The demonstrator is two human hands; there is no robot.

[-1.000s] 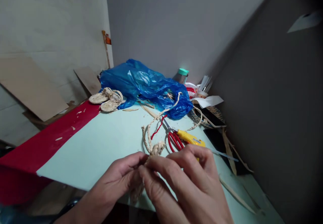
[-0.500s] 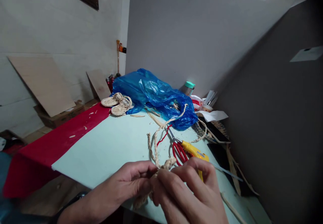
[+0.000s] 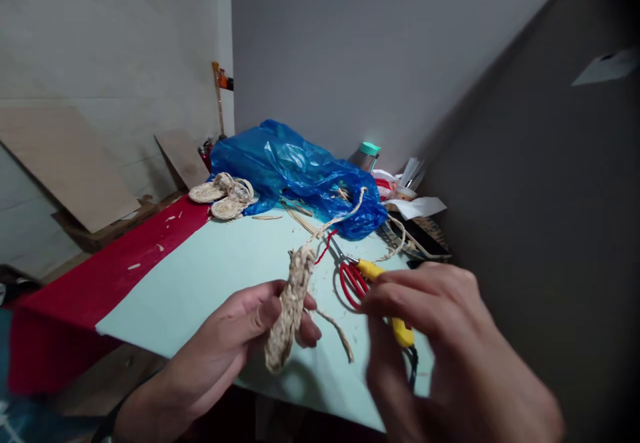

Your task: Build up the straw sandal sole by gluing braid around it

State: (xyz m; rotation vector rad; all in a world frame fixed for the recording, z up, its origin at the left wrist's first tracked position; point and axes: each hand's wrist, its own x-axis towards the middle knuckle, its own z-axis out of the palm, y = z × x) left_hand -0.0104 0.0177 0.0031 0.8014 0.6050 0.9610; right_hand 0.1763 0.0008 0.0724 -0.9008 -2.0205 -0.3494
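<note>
You had one braided straw piece [image 3: 289, 306] in your left hand [image 3: 220, 346], gripped between the thumb and fingers, held up over the near part of the one pale green tabletop [image 3: 175, 283]. One cord end [image 3: 340, 333] hung out to its right. Your right hand [image 3: 455, 343] was apart from the piece, fingers bent and blurred; whether it gripped anything could not be told. Near its fingertips lay one pair of red-handled scissors [image 3: 353, 286] and one yellow tool [image 3: 369, 269]. One red cord [image 3: 327, 247] lay by the scissors' blades. Farther back, two woven sandals [image 3: 228, 207] sat beside one blue plastic bag [image 3: 295, 166]; one green-lidded container [image 3: 369, 155] stood behind the bag.
</note>
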